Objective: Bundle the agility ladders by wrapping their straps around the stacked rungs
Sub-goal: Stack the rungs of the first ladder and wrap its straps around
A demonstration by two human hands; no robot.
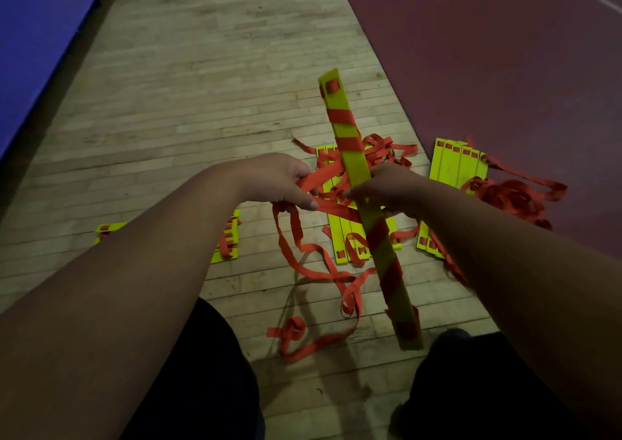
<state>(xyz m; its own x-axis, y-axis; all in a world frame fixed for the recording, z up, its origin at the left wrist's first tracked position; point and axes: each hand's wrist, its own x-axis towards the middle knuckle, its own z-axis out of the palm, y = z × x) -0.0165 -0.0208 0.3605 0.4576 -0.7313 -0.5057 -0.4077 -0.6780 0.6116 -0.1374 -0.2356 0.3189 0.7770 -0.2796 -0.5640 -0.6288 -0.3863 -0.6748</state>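
Observation:
A stack of yellow rungs stands nearly upright in front of me, with orange strap wound round it in several diagonal turns above and below my hands. My right hand grips the stack at its middle. My left hand holds the loose orange strap just left of the stack, pulled taut towards it. The rest of that strap hangs down in loops to the floor.
More yellow rungs with tangled orange straps lie on the wooden floor: one set behind the stack, one at the right by the red mat, one under my left arm. A blue mat borders the left. My knees are at the bottom.

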